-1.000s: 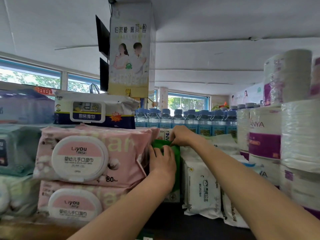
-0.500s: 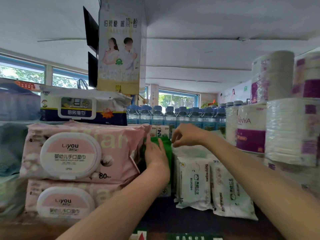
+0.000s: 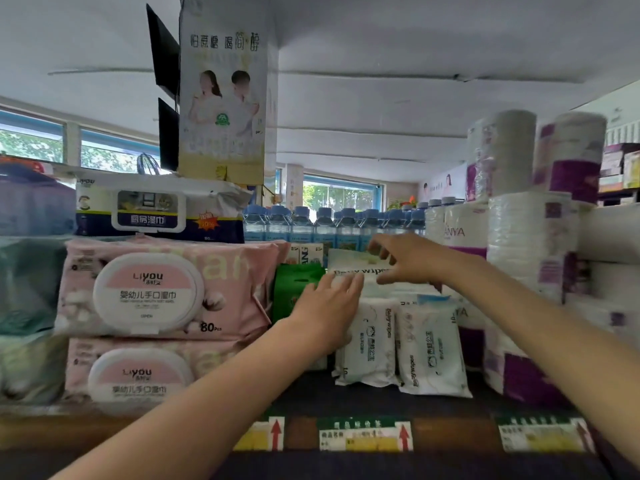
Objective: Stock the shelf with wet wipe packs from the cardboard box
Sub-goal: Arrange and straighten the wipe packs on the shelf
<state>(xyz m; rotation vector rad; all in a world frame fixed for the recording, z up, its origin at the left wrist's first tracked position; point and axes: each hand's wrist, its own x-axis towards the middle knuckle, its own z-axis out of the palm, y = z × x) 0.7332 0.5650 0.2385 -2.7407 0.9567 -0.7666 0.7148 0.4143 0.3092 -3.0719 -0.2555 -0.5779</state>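
Both hands have come off the green pack (image 3: 297,285), which now stands wedged upright between the pink packs (image 3: 166,289) and the white packs (image 3: 401,344) on the shelf (image 3: 346,400); a second ago both hands were pressing it into that gap. The right hand (image 3: 408,259) now reaches across to a white baby-wipes pack (image 3: 349,266) on top of the row, fingers loosely curled at its upper edge, grip not confirmed. The left hand (image 3: 329,306) lies with fingers straight, its fingertips touching that pack's lower edge. Judgement: green pack placed; attention has shifted to straightening or seating the white one. The cardboard box is out of view.
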